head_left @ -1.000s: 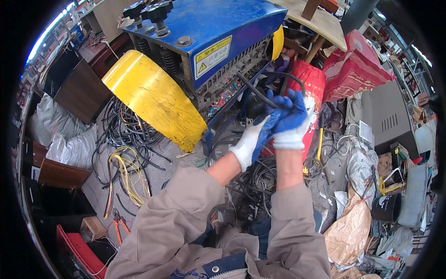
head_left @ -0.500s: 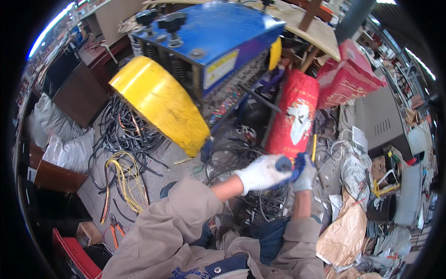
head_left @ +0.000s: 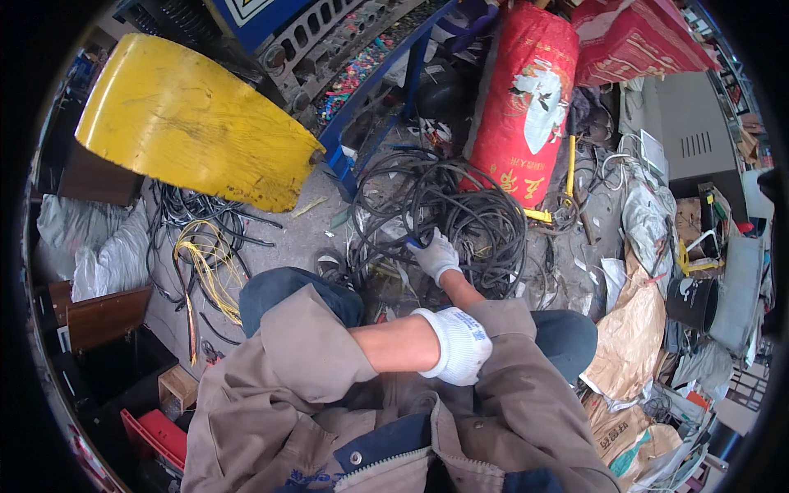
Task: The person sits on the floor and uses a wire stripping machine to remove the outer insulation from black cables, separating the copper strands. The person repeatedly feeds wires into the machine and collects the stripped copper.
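Observation:
My right hand (head_left: 434,255), in a white glove with a blue palm, is down on a loose coil of black cable (head_left: 460,209) lying on the floor, and its fingers are curled around some strands. My left hand (head_left: 457,346), also in a white glove, lies across my right forearm and grips the tan sleeve (head_left: 509,329) there. The left sleeve is pushed up, so that forearm is bare. My knees in blue trousers (head_left: 279,292) frame the coil.
A yellow curved cover (head_left: 189,123) leans on a blue machine frame (head_left: 394,74) ahead. A red sack (head_left: 518,99) stands to the right. Yellow and black wires (head_left: 205,263) lie at left, with bags, boxes and scrap (head_left: 641,329) at right.
Both hands have come down from the blue machine to the floor. My right hand now grips the cable coil and my left has moved onto the right sleeve. The view has tilted downward.

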